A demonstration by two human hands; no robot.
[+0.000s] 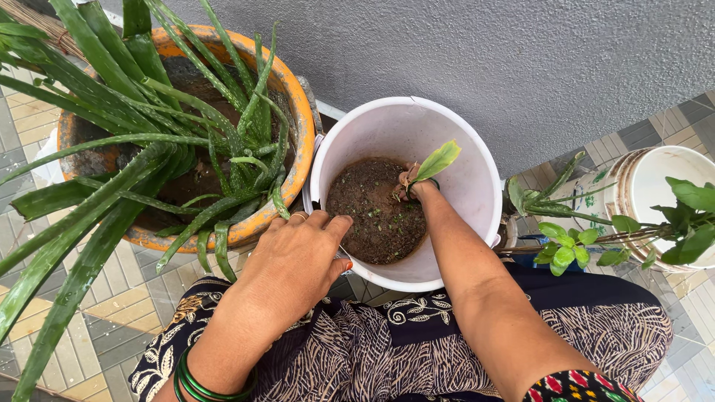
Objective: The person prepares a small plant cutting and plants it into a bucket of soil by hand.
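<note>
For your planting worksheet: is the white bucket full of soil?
No. Soil covers only the bottom of the white bucket; bare walls rise above.

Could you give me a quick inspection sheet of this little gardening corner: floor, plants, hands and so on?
Surface: tiled floor, grey and tan pavers.
Job's things: white bucket part-filled with soil; a seedling with one green leaf stands at the soil's edge.
Clutter: orange pot with aloe; white pot with a leafy plant on the right.
Hands: left hand rests on the bucket's rim; right hand is down in the bucket, closed around the seedling's base.
Cables: nothing seen.
Surroundings: grey wall behind; patterned clothing below.
</note>
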